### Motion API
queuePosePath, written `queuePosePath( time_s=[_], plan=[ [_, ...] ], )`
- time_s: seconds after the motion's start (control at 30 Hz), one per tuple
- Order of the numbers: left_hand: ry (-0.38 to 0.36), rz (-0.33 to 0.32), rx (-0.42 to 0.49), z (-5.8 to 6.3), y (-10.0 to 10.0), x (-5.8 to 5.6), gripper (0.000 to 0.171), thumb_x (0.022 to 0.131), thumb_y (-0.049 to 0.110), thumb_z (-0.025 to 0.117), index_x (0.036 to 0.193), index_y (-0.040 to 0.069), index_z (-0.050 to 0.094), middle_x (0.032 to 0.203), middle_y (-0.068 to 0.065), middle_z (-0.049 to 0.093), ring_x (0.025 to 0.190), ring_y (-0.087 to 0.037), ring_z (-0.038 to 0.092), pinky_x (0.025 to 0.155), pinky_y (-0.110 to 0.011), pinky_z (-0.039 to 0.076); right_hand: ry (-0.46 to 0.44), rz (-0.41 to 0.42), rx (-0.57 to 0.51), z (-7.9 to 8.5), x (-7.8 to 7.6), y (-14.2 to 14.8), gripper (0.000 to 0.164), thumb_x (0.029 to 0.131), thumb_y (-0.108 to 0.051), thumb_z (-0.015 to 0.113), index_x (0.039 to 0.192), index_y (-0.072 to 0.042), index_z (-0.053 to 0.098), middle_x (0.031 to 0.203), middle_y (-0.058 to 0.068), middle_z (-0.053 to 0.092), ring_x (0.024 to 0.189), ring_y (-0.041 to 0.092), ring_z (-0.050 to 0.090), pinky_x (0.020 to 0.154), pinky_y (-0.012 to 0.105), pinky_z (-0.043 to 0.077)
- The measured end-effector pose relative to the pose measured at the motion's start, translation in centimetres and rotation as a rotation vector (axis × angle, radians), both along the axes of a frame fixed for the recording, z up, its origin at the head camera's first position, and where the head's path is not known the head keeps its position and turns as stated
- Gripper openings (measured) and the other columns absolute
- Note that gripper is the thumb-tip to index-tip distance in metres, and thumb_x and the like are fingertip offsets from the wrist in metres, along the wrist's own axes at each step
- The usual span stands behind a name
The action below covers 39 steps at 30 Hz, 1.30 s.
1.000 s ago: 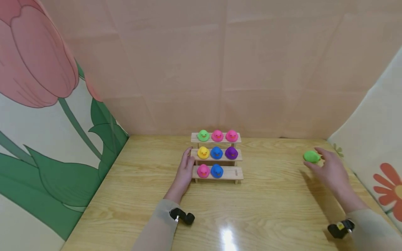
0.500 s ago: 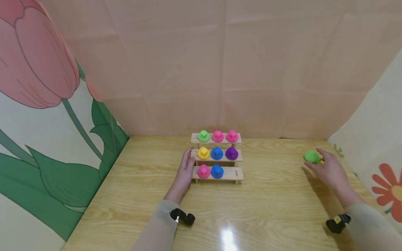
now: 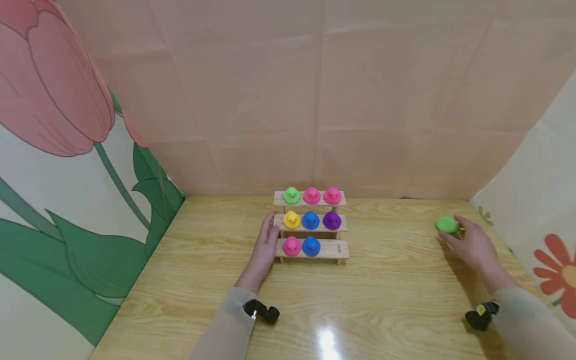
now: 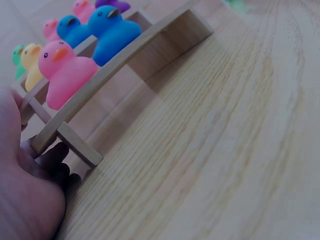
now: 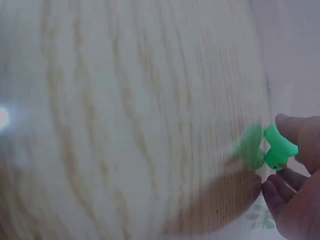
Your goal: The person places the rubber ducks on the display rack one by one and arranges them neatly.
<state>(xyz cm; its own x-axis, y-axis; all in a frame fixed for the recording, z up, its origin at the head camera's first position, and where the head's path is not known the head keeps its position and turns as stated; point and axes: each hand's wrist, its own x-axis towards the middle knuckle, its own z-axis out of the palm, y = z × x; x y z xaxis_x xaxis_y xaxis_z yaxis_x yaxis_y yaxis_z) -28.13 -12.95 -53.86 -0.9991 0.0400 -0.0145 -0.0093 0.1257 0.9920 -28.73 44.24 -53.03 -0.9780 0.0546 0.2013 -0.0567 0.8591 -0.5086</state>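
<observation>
A small wooden three-tier display rack (image 3: pixel 328 246) stands mid-table with several rubber ducks on it. A pink duck (image 3: pixel 291 246) and a blue duck (image 3: pixel 311 245) sit on its lowest tier, whose right end is bare. At the rack's left side my left hand (image 3: pixel 263 245) holds the end of the tiers; the left wrist view shows fingers curled under the lowest plank (image 4: pixel 95 92). Far to the right, my right hand (image 3: pixel 472 243) has thumb and fingers about a green rubber duck (image 3: pixel 447 224), which lies tipped over at the table. The right wrist view shows the thumb against the green duck (image 5: pixel 280 145).
A yellow duck (image 3: pixel 291 219), a blue one and a purple duck (image 3: pixel 332 220) fill the middle tier. On top sit a light green duck (image 3: pixel 291 195) and two pink ones. Beige cloth (image 3: pixel 315 100) hangs behind the table (image 3: pixel 396 290); printed floral panels flank both sides.
My right hand has shifted very slightly, its wrist turning a little to the left, while the green duck stays nearly in place. The left hand and the rack have not moved.
</observation>
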Motion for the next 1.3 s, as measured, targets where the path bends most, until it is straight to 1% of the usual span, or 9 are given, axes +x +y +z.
queuePosePath(
  time_s=[0.2, 0.4, 0.53, 0.77, 0.93, 1.0, 1.1, 1.2, 1.3],
  plan=[
    [0.007, -0.002, -0.007, 0.0, -0.1, 0.1, 0.061, 0.116, 0.061, 0.042, 0.173, 0.044, 0.03, 0.179, -0.009, 0.033, 0.162, -0.035, 0.034, 0.131, -0.062, 0.025, 0.012, 0.014, -0.005, -0.2, 0.1, 0.1, 0.073, 0.113, -0.031, 0.066, 0.155, 0.021, 0.038, 0.136, 0.052, 0.051, 0.118, 0.067, 0.055, 0.092, 0.077, 0.047],
    [0.016, 0.0, -0.015, 0.0, -0.1, 0.1, 0.054, 0.117, 0.059, 0.042, 0.17, 0.051, 0.032, 0.177, -0.007, 0.036, 0.162, -0.035, 0.034, 0.131, -0.064, 0.025, 0.039, 0.012, -0.026, -0.3, 0.2, 0.1, 0.065, 0.113, -0.029, 0.065, 0.15, 0.021, 0.045, 0.132, 0.049, 0.055, 0.116, 0.065, 0.058, 0.092, 0.076, 0.047],
    [0.012, -0.006, -0.018, 0.1, -0.1, 0.1, 0.056, 0.116, 0.062, 0.041, 0.17, 0.052, 0.031, 0.178, -0.004, 0.034, 0.163, -0.034, 0.032, 0.131, -0.064, 0.024, 0.013, -0.005, -0.03, -0.2, 0.2, 0.1, 0.068, 0.115, -0.033, 0.061, 0.153, 0.019, 0.043, 0.135, 0.049, 0.055, 0.119, 0.064, 0.057, 0.095, 0.077, 0.046],
    [0.007, -0.014, -0.019, 0.0, -0.2, 0.2, 0.064, 0.115, 0.063, 0.041, 0.174, 0.042, 0.028, 0.18, -0.004, 0.03, 0.164, -0.035, 0.03, 0.131, -0.065, 0.023, -0.04, -0.017, -0.031, -0.2, 0.3, 0.1, 0.072, 0.116, -0.04, 0.056, 0.158, 0.017, 0.038, 0.138, 0.046, 0.054, 0.121, 0.063, 0.054, 0.095, 0.076, 0.045],
    [0.005, -0.004, -0.025, -0.1, -0.1, 0.1, 0.057, 0.116, 0.062, 0.041, 0.17, 0.051, 0.031, 0.18, -0.005, 0.03, 0.164, -0.034, 0.03, 0.131, -0.064, 0.023, -0.032, -0.007, -0.03, -0.5, 0.2, 0.2, 0.073, 0.116, -0.04, 0.057, 0.156, 0.018, 0.04, 0.137, 0.046, 0.055, 0.12, 0.062, 0.055, 0.094, 0.076, 0.046],
    [0.013, -0.001, -0.023, -0.1, -0.1, 0.0, 0.055, 0.116, 0.061, 0.042, 0.169, 0.052, 0.031, 0.178, -0.006, 0.034, 0.164, -0.034, 0.031, 0.132, -0.064, 0.023, -0.032, -0.007, -0.031, -0.6, 0.1, 0.3, 0.073, 0.115, -0.041, 0.058, 0.156, 0.018, 0.041, 0.137, 0.046, 0.055, 0.12, 0.062, 0.056, 0.094, 0.076, 0.046],
    [0.035, 0.002, -0.015, -0.3, -0.1, -0.1, 0.056, 0.118, 0.056, 0.042, 0.171, 0.045, 0.032, 0.171, -0.009, 0.045, 0.162, -0.034, 0.035, 0.132, -0.063, 0.023, -0.036, -0.004, -0.041, -0.7, 0.1, 0.2, 0.075, 0.115, -0.041, 0.059, 0.157, 0.018, 0.039, 0.139, 0.046, 0.055, 0.121, 0.063, 0.056, 0.093, 0.076, 0.047],
    [0.053, 0.003, -0.004, -0.4, -0.1, -0.2, 0.055, 0.12, 0.049, 0.042, 0.173, 0.038, 0.032, 0.163, -0.012, 0.053, 0.16, -0.034, 0.038, 0.132, -0.064, 0.023, -0.012, 0.014, -0.054, -0.7, 0.0, -0.1, 0.075, 0.114, -0.038, 0.063, 0.156, 0.019, 0.04, 0.14, 0.046, 0.054, 0.12, 0.063, 0.058, 0.091, 0.072, 0.052],
    [0.046, 0.003, 0.0, -0.5, -0.1, -0.3, 0.054, 0.12, 0.046, 0.042, 0.172, 0.039, 0.033, 0.161, -0.011, 0.055, 0.16, -0.034, 0.038, 0.132, -0.064, 0.023, 0.036, 0.035, -0.051, -0.6, 0.1, -0.8, 0.072, 0.111, -0.032, 0.069, 0.153, 0.021, 0.044, 0.14, 0.047, 0.054, 0.117, 0.063, 0.062, 0.086, 0.066, 0.057]
  ],
)
